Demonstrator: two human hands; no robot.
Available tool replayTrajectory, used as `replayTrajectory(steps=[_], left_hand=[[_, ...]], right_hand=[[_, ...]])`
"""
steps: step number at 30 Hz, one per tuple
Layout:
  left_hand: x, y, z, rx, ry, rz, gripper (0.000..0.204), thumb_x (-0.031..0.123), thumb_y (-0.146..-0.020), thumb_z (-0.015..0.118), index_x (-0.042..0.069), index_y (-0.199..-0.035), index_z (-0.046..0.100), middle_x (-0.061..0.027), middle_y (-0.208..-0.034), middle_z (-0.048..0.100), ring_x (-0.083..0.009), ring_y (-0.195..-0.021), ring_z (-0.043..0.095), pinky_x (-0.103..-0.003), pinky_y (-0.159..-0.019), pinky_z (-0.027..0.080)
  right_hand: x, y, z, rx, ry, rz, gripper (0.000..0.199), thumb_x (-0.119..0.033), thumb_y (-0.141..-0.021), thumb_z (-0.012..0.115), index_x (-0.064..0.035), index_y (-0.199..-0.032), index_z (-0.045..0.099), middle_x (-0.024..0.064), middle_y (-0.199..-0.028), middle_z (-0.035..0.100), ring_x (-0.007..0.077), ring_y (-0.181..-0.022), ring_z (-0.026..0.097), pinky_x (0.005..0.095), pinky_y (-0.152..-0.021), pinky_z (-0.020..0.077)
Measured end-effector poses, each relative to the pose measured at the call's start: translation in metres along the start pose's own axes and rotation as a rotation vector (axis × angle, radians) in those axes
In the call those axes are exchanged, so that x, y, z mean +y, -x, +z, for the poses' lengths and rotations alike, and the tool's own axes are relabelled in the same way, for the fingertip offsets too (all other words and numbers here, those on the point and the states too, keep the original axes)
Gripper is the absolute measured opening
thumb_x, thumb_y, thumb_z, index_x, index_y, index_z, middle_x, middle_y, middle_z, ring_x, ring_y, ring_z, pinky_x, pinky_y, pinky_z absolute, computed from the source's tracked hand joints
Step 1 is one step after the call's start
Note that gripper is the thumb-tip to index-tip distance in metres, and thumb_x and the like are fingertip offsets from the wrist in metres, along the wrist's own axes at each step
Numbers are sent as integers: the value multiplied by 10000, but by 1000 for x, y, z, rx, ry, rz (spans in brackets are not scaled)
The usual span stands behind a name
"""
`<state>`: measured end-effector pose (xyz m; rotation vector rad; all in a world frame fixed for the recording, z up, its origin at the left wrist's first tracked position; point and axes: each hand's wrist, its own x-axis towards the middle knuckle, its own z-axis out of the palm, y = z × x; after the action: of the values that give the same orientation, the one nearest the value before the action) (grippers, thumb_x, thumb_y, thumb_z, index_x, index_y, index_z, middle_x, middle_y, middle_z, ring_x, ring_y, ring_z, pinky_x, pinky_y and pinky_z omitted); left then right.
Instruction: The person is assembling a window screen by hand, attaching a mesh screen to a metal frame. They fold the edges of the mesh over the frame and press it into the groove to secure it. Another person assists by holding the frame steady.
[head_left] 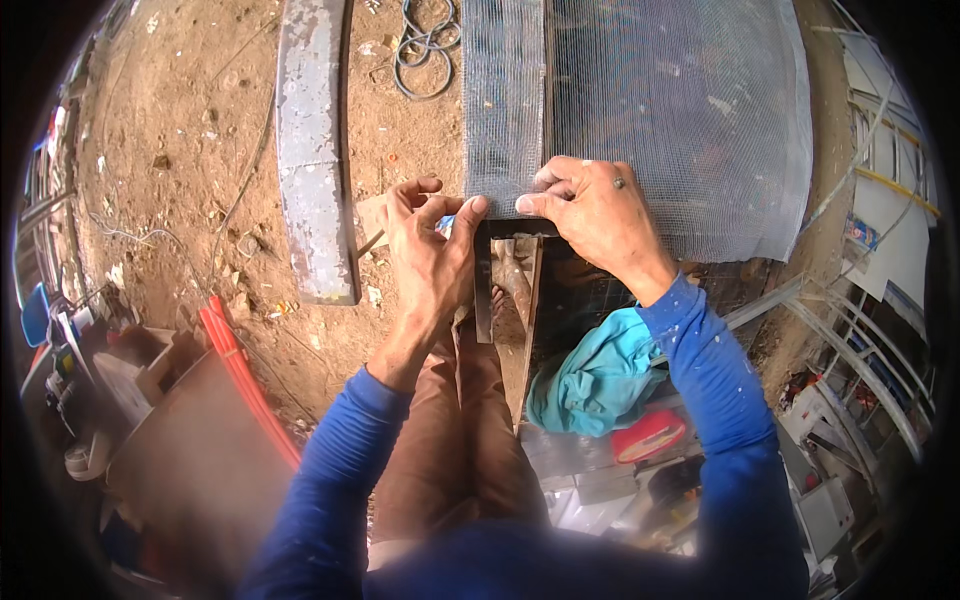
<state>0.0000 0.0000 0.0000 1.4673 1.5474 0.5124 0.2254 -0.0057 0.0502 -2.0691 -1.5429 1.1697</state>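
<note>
A sheet of grey wire mesh lies over a dark metal frame on the dirt ground. My left hand grips the near edge of the mesh at its left strip, thumb pressed on top, with a small blue and white object partly hidden in the fingers. My right hand presses down on the same near edge just to the right, fingertips almost touching the left thumb. A ring shows on one right finger. Both arms wear blue sleeves.
A long grey metal bar lies to the left on the dirt. A coil of wire sits at the top. An orange hose, a teal cloth, a red object and metal rails surround my legs.
</note>
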Motion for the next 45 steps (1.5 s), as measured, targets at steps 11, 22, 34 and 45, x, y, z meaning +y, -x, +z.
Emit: replayTrajectory(steps=[11,22,34,45], left_hand=[[-7,5,11,68,80,17,334,310,-991,884,-14,-1013,809,-174,-1335,576,-348,-1304,550,-485,-1112,468],[-5,5,8,101,82,20,412,418,-962,925,26,-1039,822,-133,-1410,588,-243,-1237,599,-399,-978,534],[1,3,11,121,102,-85,374,338,-951,940,-8,-1017,814,-184,-1414,555,-320,-1329,569,-432,-1027,556],[-1,5,18,169,182,-90,343,308,-969,924,-7,-987,791,-154,-1370,568,-312,-1332,561,-439,-1118,496]], right_hand=[[-4,-10,-8,-74,49,41,384,-358,-936,897,6,-1007,799,207,-854,795,379,-833,810,461,-744,615],[6,-12,-2,-43,-50,28,279,-217,-914,930,6,-954,767,116,-724,760,151,-635,679,353,-625,540],[4,-16,1,-13,38,112,340,-294,-885,968,-9,-887,781,101,-736,776,163,-643,705,355,-617,545],[8,-23,-1,-81,6,117,378,-313,-896,970,13,-880,779,71,-670,712,135,-599,618,344,-582,500]])
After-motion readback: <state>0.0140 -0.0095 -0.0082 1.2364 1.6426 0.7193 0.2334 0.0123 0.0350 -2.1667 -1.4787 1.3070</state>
